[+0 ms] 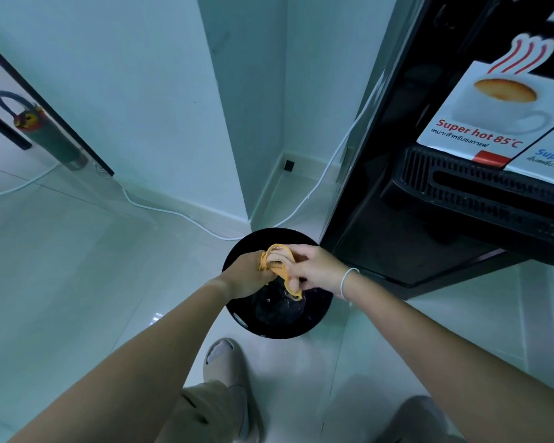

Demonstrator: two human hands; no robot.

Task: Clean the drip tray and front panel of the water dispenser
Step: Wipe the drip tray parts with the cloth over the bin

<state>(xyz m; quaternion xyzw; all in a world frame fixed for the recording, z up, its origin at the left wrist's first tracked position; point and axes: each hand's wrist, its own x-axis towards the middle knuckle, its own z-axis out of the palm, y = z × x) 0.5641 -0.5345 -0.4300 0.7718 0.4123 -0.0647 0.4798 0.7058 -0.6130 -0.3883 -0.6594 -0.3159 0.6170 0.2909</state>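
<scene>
Water dispenser (429, 225), black, standing at right on the tiled floor; its slotted drip tray (480, 183) projects from the front below the "Super hot 85°C" label, and the front panel above it carries the stickers; neither is being touched at this moment. Black round bucket (247, 321) on the floor just beside the dispenser's near corner, with dark water showing in its bottom. Orange cloth (280, 266), twisted and bunched, held over the bucket between both hands. Step in hand, as judged: wringing the cloth; it goes best with the hands turning in opposite senses directly over the bucket, so that run-off falls inside and not on the tiles, and with the cloth left damp rather than dripping before it meets the panel. Left hand (248, 278): fingers curled tightly round one end of the cloth. Right hand (317, 266): fingers closed over the other end, pinching the fabric.
</scene>
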